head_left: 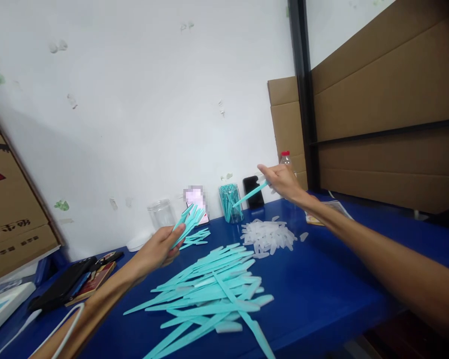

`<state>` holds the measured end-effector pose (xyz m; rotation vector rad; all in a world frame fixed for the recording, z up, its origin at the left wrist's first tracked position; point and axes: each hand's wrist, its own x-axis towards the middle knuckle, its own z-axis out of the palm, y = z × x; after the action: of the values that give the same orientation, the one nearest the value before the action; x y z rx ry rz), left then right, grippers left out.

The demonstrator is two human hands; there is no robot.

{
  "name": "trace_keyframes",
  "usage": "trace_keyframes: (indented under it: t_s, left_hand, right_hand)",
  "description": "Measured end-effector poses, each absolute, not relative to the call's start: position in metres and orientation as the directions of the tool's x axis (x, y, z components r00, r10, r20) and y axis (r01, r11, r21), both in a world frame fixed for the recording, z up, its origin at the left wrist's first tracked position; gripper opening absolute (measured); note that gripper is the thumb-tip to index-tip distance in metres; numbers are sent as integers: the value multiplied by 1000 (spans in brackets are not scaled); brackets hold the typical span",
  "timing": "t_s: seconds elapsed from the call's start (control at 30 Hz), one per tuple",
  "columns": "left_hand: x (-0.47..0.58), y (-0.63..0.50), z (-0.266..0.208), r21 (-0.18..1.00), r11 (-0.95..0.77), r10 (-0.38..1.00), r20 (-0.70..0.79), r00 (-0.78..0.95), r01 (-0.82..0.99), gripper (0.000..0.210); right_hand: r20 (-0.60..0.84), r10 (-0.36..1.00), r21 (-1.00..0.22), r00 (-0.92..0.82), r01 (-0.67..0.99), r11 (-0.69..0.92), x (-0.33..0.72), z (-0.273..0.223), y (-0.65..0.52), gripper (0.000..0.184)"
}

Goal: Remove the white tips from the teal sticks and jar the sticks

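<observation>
My left hand (160, 252) is closed around a bunch of turquoise eyebrow razors (191, 219), which fan out up and to the right. Between the fingers of my right hand (282, 182) is a single turquoise razor (251, 193), its thin end pointing left across the front of a clear jar (238, 215). That jar holds many similar razors standing upright. A large heap of razors (213, 289), many with translucent covers, spreads over the blue table below my hands. Small translucent caps (268, 236) lie in a pile below my right hand. A few razors (198, 238) lie beyond my left hand.
Against the wall are an empty clear jar (161, 214), a lit phone (202, 217) and a dark phone (253, 192). A red-capped bottle (285, 158) stands behind my right hand. A white lid (139, 242), black case (65, 284) and cardboard box (15, 214) are leftward.
</observation>
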<state>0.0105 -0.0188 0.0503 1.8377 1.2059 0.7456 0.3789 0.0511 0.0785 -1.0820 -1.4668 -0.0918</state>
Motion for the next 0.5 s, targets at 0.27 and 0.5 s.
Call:
trace_keyframes:
  t_s: [0.27, 0.5]
  left_hand:
    - [22, 2, 43, 964, -193, 947, 135, 292, 180, 44]
    - [68, -19, 62, 889, -397, 882, 301, 362, 227, 45]
  right_hand:
    - [706, 707, -563, 42, 639, 524, 338, 47, 50, 58]
    - [678, 720, -513, -148, 606, 608, 296, 52, 38, 54]
